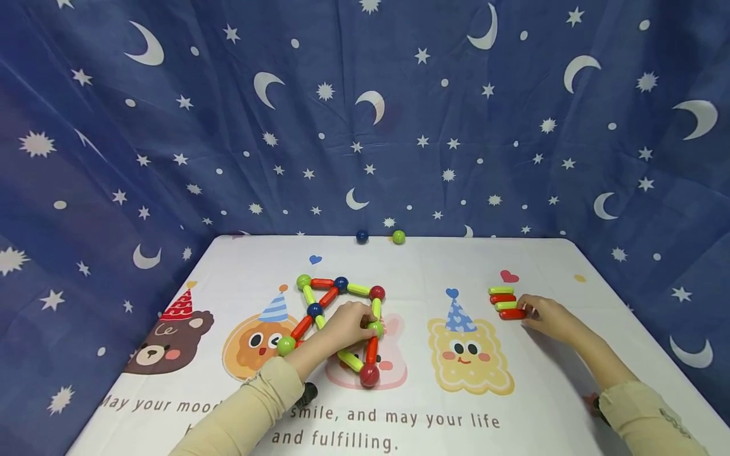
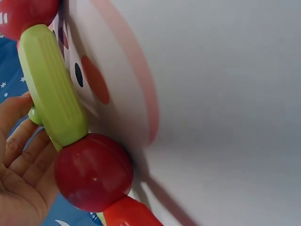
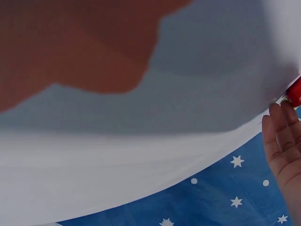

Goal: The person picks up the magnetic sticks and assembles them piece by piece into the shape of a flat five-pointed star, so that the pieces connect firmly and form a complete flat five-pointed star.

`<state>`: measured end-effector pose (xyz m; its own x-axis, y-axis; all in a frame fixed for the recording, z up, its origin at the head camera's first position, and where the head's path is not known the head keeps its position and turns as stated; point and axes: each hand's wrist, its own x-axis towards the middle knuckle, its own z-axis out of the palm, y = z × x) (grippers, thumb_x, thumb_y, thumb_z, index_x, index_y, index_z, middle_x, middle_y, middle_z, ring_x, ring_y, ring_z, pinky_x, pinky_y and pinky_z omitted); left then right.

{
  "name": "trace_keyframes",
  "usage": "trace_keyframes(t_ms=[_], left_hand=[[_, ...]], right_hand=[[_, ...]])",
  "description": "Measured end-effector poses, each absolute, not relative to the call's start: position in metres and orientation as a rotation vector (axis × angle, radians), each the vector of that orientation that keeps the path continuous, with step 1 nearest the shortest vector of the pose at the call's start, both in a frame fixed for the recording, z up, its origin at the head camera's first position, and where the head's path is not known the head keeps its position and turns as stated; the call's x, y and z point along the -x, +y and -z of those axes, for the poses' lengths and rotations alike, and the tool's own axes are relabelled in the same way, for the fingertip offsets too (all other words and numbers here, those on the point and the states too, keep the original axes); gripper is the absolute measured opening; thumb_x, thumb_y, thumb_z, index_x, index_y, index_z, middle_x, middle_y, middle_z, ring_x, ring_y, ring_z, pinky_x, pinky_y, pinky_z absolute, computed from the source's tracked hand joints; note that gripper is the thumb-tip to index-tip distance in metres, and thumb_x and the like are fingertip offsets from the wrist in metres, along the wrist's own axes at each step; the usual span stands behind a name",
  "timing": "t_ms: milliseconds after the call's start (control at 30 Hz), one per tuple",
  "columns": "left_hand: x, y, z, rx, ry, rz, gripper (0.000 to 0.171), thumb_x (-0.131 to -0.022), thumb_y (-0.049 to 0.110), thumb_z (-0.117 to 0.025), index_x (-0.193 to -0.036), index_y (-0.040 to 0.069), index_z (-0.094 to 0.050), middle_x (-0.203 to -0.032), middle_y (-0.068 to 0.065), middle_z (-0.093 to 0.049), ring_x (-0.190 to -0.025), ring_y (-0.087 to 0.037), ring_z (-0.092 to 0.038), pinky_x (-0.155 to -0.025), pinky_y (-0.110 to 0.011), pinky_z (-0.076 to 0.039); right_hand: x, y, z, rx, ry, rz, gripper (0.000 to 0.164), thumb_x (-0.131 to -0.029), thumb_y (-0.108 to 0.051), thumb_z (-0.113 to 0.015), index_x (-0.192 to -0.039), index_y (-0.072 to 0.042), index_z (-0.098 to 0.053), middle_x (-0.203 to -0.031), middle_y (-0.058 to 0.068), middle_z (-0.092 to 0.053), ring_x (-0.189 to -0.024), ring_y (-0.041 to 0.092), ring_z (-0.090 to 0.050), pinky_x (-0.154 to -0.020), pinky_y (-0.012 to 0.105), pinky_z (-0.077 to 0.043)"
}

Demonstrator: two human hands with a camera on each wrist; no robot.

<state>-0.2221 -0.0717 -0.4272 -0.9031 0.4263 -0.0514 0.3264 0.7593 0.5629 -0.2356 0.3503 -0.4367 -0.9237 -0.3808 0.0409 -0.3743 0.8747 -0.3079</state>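
A frame of magnetic rods and balls lies on the table, with red and light-green rods [image 1: 358,289] joined by green, blue and red balls [image 1: 369,375]. My left hand [image 1: 349,322] pinches a green ball [image 1: 375,329] on its right side and covers part of the middle. In the left wrist view, a light-green rod [image 2: 54,84] and a red ball [image 2: 94,172] stand close in front of the fingers. At the right, my right hand [image 1: 549,318] pinches the near end of a red rod [image 1: 511,314], the nearest in a short stack of red and green rods [image 1: 502,291].
A loose blue ball [image 1: 362,237] and green ball [image 1: 398,237] sit at the far table edge. The white tablecloth [image 1: 422,380] bears printed cartoon figures and lettering. Behind the table hangs a blue curtain [image 1: 319,158] with moons and stars.
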Motion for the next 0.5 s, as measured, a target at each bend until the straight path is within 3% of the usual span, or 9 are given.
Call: trace_keyframes(t_ms=[300, 500], left_hand=[[0.2245, -0.0739, 0.4286, -0.604, 2.753, -0.921, 0.022, -0.080, 0.015, -0.074, -0.098, 0.004, -0.071, -0.082, -0.002, -0.070, -0.069, -0.009, -0.054, -0.067, -0.020, -0.047], [0.2238, -0.0734, 0.4293, -0.598, 2.750, -0.924, 0.022, -0.080, 0.016, -0.074, -0.099, 0.004, -0.071, -0.082, -0.002, -0.070, -0.070, -0.008, -0.055, -0.068, -0.020, -0.047]], right_hand=[[0.2404, 0.3478, 0.4362, 0.633, 2.967, 0.511, 0.022, -0.075, 0.002, -0.072, -0.085, -0.005, -0.054, -0.078, 0.002, -0.059, -0.070, 0.014, -0.051, -0.063, 0.029, -0.048], [0.2373, 0.3462, 0.4370, 0.639, 2.955, 0.494, 0.018, -0.076, 0.001, -0.071, -0.092, 0.003, -0.062, -0.084, 0.010, -0.064, -0.073, 0.018, -0.055, -0.069, 0.038, -0.053]])
